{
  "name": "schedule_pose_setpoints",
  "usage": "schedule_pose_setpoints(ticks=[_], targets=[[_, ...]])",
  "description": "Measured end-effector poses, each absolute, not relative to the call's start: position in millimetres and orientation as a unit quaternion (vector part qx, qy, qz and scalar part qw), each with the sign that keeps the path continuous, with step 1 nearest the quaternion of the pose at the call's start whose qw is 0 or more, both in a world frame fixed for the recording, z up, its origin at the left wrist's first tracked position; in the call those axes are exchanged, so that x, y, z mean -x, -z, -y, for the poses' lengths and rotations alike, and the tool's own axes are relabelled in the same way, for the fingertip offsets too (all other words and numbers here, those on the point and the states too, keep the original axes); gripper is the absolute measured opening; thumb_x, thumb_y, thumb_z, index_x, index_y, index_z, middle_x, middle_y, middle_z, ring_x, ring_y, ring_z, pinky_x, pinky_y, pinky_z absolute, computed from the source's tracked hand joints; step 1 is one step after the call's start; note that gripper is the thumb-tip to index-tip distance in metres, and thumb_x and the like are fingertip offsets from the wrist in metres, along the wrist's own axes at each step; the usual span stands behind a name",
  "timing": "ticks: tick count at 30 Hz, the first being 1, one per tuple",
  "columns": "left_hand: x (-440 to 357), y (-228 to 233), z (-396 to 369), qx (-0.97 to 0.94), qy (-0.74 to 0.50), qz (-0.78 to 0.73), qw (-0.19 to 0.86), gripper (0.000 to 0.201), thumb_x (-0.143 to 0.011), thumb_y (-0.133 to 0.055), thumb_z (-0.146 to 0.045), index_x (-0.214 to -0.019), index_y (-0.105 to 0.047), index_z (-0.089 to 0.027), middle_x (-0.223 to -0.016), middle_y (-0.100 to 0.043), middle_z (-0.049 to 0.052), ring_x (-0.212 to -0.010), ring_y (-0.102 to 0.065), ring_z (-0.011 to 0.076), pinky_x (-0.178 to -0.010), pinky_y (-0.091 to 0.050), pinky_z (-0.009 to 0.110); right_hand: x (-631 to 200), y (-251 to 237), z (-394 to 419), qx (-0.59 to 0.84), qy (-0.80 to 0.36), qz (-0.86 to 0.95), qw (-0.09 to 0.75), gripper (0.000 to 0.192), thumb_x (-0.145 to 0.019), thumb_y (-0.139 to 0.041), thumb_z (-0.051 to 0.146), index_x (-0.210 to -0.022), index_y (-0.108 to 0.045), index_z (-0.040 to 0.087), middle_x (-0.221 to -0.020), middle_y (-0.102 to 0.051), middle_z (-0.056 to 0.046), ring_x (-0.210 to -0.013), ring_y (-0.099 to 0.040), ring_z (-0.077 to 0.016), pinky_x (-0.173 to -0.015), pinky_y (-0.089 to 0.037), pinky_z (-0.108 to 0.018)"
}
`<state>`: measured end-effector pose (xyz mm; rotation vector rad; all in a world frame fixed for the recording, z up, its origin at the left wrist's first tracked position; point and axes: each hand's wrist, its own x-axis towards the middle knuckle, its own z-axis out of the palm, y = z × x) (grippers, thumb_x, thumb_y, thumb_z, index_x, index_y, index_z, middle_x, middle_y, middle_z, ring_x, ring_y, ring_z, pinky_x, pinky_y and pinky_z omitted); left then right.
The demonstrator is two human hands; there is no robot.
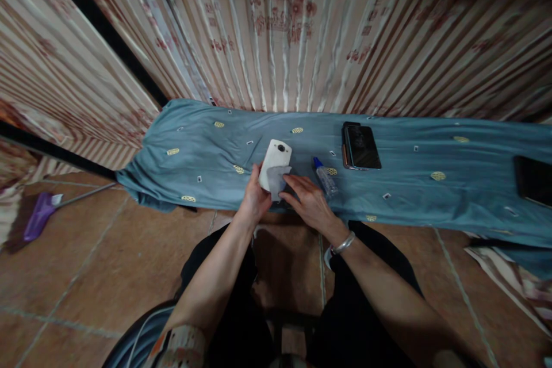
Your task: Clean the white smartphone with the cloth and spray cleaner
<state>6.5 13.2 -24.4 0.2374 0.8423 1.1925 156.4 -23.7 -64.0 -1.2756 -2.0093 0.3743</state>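
Observation:
A white smartphone (271,155) is held back side up in my left hand (255,195), tilted above the front part of the cloth-covered surface. Its round dark camera faces me near the top. Over the lower half of its back lies a thin pale grey wipe (276,179). My right hand (307,198) pinches the wipe's right edge between fingers and thumb against the phone. Just right of that hand, a clear plastic bottle with a blue cap (326,178) lies on the cloth.
A blue cloth (224,155) with yellow prints covers the long narrow surface. Dark phones (363,146) lie stacked to the right, and another dark device (533,180) is at the far right edge. Striped curtains (293,29) hang behind. A purple broom (41,215) rests on the tiled floor at left.

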Motion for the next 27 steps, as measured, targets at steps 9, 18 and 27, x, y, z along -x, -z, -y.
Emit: schedule_pose_setpoints(ticks=[9,18,27], targets=[[-14.9,20.1,-6.5,-0.107,-0.546,-0.380,0.739,0.050,-0.106,-0.033,-0.038,-0.148,-0.052,-0.016,-0.103,-0.079,0.007,-0.091,-0.073,0.0187,-0.090,-0.053,0.029,-149.4,59.4,26.5,0.495,-0.102,0.785,0.359,0.042,-0.099,-0.060,0.039,-0.134,-0.067,0.016,-0.139,-0.066,-0.018,-0.125,-0.062,-0.0331,-0.110,-0.051,-0.054],[-20.3,13.5,-3.5,-0.088,-0.560,-0.371,0.735,0.056,-0.106,-0.027,-0.047,-0.136,-0.061,-0.013,-0.103,-0.078,0.010,-0.106,-0.073,0.0207,-0.097,-0.054,0.030,-138.6,56.5,25.9,0.498,-0.094,0.780,0.367,0.040,-0.100,-0.058,0.037,-0.133,-0.067,0.016,-0.139,-0.065,-0.019,-0.127,-0.062,-0.0332,-0.110,-0.050,-0.054],[-25.7,20.1,0.8,-0.101,-0.560,-0.372,0.734,0.058,-0.101,-0.038,-0.058,-0.133,-0.064,-0.017,-0.116,-0.077,0.010,-0.116,-0.070,0.0234,-0.103,-0.053,0.035,-132.1,55.2,23.0,0.515,-0.149,0.738,0.411,0.042,-0.098,-0.058,0.039,-0.135,-0.066,0.019,-0.140,-0.066,-0.016,-0.130,-0.061,-0.0306,-0.113,-0.048,-0.052]])
